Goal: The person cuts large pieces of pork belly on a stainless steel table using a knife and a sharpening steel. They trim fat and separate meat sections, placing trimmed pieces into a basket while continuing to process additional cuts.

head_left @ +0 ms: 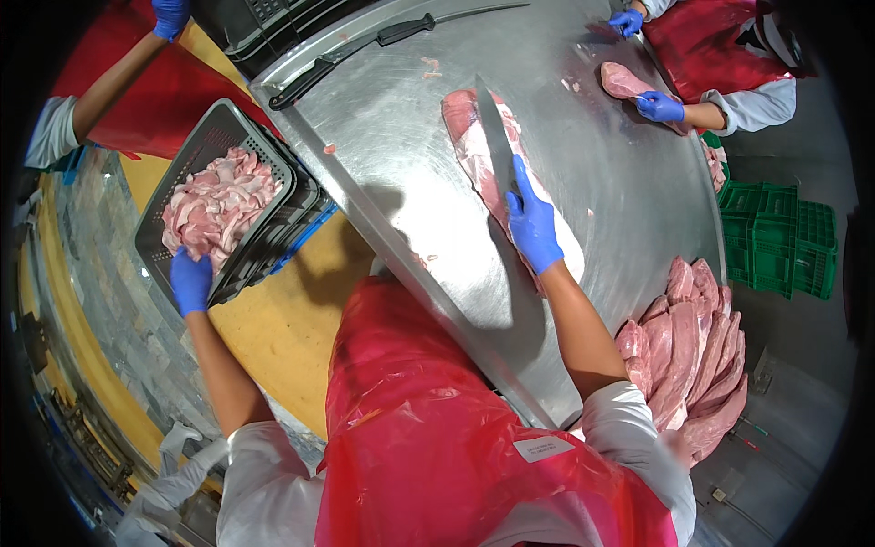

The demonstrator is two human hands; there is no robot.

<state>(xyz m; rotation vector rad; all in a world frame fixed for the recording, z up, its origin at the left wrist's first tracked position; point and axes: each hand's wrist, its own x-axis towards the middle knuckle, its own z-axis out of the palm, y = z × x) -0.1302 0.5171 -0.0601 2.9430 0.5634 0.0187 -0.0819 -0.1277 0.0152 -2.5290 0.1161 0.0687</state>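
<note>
My right hand (pixel 534 226), in a blue glove, is closed round the handle of a knife. The wide blade (pixel 493 128) points away from me and lies along the top of a long slab of pale meat (pixel 471 146) with white fat. That slab rests on the steel table. My left hand (pixel 190 281), also gloved in blue, is at the near end of a grey perforated crate (pixel 150 214). It touches the pile of pink meat trimmings (pixel 221 202) inside. Its fingertips are partly hidden, so whether it grips anything is unclear.
Two dark-handled knives (pixel 406 31) (pixel 303 84) lie near the steel table's (pixel 629 201) far left edge. Several long meat pieces (pixel 684 356) are heaped at right. Beyond stand green crates (pixel 758 237). Across the table a co-worker's gloved hand (pixel 660 107) holds meat; another person stands far left.
</note>
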